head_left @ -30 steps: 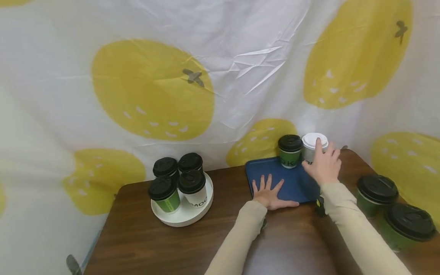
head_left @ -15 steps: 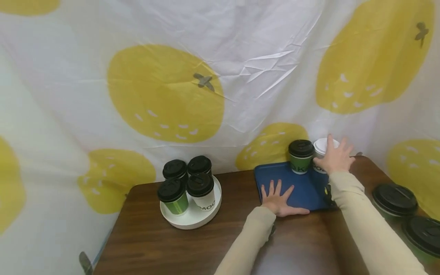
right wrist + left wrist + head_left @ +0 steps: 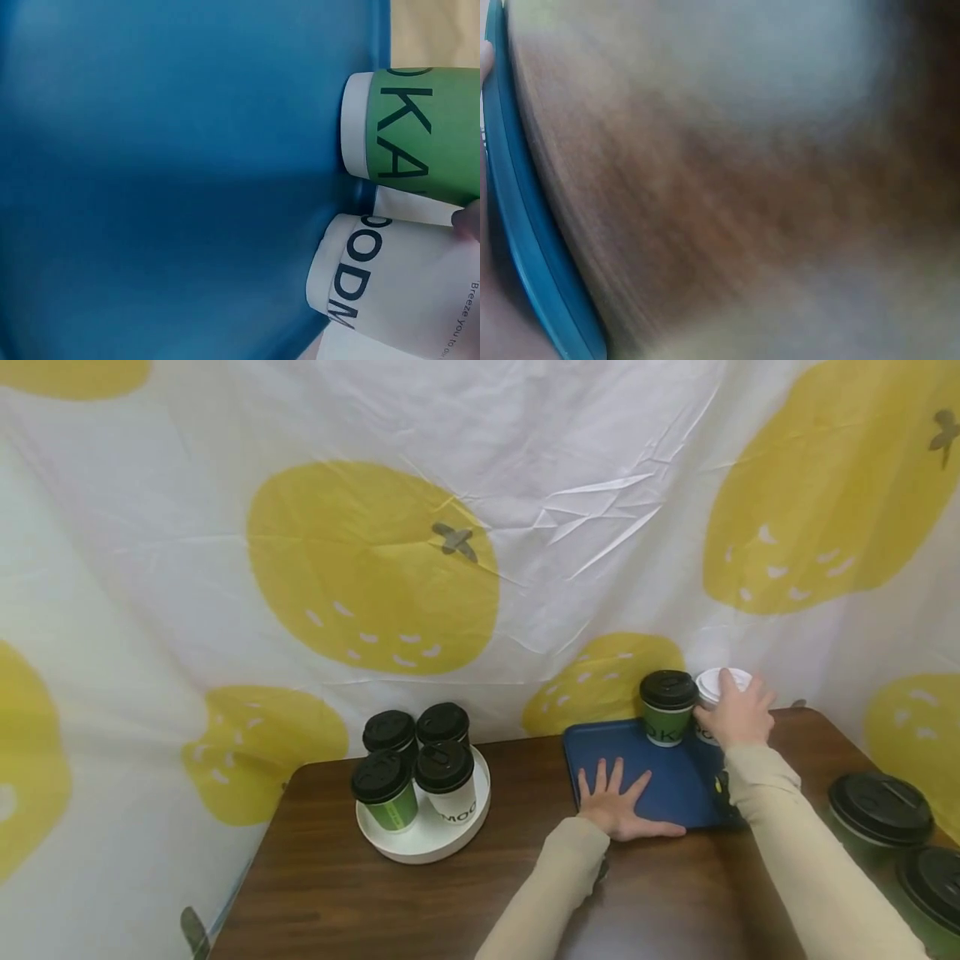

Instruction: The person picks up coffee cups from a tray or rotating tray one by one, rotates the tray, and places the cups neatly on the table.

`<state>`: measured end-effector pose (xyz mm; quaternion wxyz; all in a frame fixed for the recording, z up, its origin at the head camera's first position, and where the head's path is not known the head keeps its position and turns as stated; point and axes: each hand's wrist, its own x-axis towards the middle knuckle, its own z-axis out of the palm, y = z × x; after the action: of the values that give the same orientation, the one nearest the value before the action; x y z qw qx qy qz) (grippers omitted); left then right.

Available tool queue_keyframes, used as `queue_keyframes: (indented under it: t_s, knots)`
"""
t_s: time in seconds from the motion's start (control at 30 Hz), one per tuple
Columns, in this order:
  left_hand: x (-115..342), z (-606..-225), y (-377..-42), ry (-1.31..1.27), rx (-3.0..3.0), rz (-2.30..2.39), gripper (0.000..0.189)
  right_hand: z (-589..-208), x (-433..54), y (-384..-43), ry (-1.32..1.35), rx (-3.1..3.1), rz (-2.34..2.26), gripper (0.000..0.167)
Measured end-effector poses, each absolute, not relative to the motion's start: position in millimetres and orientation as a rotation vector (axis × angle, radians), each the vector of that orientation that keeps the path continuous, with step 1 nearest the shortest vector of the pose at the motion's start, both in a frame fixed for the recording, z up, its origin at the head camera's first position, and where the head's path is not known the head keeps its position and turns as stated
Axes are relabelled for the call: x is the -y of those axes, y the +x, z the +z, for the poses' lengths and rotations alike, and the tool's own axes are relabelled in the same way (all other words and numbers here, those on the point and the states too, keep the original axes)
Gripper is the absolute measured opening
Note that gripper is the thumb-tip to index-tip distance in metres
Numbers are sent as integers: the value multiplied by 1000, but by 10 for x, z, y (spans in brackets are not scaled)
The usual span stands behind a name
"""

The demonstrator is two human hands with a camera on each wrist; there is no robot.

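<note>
My right hand [image 3: 738, 714] grips a white paper coffee cup [image 3: 405, 274] with a white lid at the blue tray's back right corner. In the right wrist view, the thumb tip lies against the cup's side. Just left of it on the tray stands a green paper coffee cup [image 3: 667, 722] with a black lid. My left hand [image 3: 617, 810] lies with spread, straight fingers over the front left part of the blue tray [image 3: 609, 747], its thumb along the front edge. The left wrist view catches only the tray's rim [image 3: 544, 247] and part of that hand.
On the left, a round white tray [image 3: 423, 852] holds several lidded coffee cups [image 3: 392, 806]. Two large black-lidded green cups [image 3: 881, 810] stand at the right, beside my right forearm. A lemon-print cloth [image 3: 562, 568] hangs behind the brown wooden table [image 3: 360, 893].
My right hand has closed from spread fingers above the white cup to a grip around it. The left hand stays on the tray. The head view has turned slightly left.
</note>
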<state>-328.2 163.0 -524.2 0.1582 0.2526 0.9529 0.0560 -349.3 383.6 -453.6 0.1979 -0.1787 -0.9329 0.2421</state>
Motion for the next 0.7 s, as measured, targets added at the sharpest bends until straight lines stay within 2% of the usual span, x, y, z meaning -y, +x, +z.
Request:
queue_keyframes:
  t_s: [0.13,0.7]
  knots:
    - [-1629,-5255,-3299,719,-2721,160,96,-4564,-3828,-3499,-488,2559,739,74]
    - [-1595,-5166,-3238,719,-2719,172,96,-4611,-3840,-3505,-513,2513,777,75]
